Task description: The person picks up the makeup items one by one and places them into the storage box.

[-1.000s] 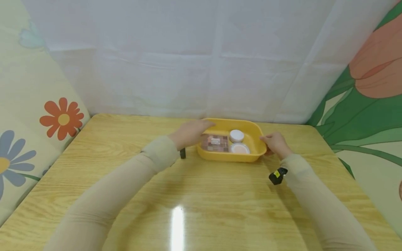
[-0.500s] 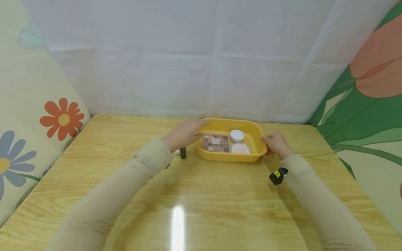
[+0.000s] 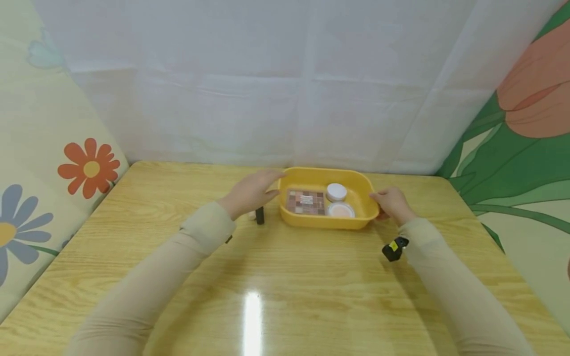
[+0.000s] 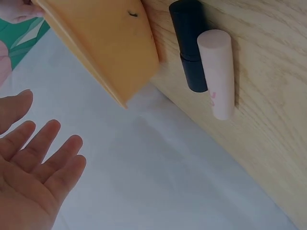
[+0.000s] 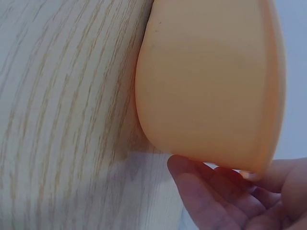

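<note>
A yellow basket (image 3: 322,222) stands at the table's back, holding a checkered palette (image 3: 306,203), a white round jar (image 3: 336,192) and a round pink compact (image 3: 341,210). My right hand (image 3: 394,204) pinches the basket's right rim; in the right wrist view, the thumb of that hand (image 5: 249,201) is at the rim and its fingers are against the wall. Just left of the basket is my left hand (image 3: 251,192), its fingers relaxed and apart, holding nothing. Beneath it lie a black tube (image 4: 188,43) and a pale pink tube (image 4: 217,76), side by side.
The wooden table (image 3: 294,277) stretches toward the front. White cloth (image 3: 267,99) hangs behind it. A black device with a yellow mark (image 3: 394,249) is at my right wrist. Floral panels (image 3: 91,168) stand on both sides.
My left hand has moved left, off the basket's left end, showing more of the palette and of the tubes beneath. My right hand has stayed on the rim and the basket has hardly moved.
</note>
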`<action>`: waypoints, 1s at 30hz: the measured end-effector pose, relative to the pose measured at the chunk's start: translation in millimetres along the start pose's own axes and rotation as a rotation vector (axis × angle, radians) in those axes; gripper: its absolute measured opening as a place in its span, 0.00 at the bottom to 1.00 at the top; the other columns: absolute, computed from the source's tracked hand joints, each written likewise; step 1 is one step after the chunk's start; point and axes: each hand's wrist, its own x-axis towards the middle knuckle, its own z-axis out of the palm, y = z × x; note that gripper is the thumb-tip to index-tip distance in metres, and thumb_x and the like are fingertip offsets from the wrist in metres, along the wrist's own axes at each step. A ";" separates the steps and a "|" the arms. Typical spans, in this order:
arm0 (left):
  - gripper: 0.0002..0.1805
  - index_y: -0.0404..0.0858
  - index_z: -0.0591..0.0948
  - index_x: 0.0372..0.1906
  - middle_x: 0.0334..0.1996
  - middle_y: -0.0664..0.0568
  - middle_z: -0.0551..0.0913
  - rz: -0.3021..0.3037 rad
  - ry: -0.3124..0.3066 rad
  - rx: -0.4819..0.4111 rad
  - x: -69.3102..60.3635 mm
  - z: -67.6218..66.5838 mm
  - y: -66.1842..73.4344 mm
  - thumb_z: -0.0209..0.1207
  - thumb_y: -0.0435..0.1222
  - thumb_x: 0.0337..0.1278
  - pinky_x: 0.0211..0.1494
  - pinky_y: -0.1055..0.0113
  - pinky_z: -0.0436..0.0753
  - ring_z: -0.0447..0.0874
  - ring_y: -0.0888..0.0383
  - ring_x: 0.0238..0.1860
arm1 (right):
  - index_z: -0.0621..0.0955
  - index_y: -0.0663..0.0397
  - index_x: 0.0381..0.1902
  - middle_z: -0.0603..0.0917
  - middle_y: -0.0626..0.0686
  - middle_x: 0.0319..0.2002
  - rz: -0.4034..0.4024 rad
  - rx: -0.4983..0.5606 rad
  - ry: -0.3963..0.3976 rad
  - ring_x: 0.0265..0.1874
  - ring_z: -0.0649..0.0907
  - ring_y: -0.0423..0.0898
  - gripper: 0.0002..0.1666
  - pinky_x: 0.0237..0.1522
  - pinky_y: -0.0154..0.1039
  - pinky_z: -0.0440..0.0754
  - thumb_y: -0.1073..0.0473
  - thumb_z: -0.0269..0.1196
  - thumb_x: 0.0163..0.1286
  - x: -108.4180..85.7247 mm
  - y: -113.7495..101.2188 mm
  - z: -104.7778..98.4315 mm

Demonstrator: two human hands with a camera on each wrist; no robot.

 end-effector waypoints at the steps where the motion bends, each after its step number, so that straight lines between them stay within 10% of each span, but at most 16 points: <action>1: 0.26 0.29 0.70 0.65 0.63 0.38 0.73 0.003 0.003 0.008 -0.6 0.2 -0.9 0.59 0.31 0.65 0.70 0.54 0.67 0.70 0.44 0.65 | 0.68 0.84 0.59 0.81 0.64 0.36 -0.002 -0.002 0.000 0.22 0.82 0.41 0.27 0.30 0.43 0.87 0.60 0.51 0.76 -0.1 -0.1 0.0; 30: 0.27 0.26 0.68 0.65 0.64 0.35 0.71 -0.170 0.066 -0.057 -31.1 18.2 -18.6 0.59 0.30 0.64 0.70 0.51 0.66 0.67 0.41 0.66 | 0.69 0.86 0.57 0.82 0.61 0.31 -0.024 0.004 0.002 0.21 0.81 0.40 0.27 0.27 0.41 0.87 0.60 0.51 0.76 -0.7 -0.5 -0.2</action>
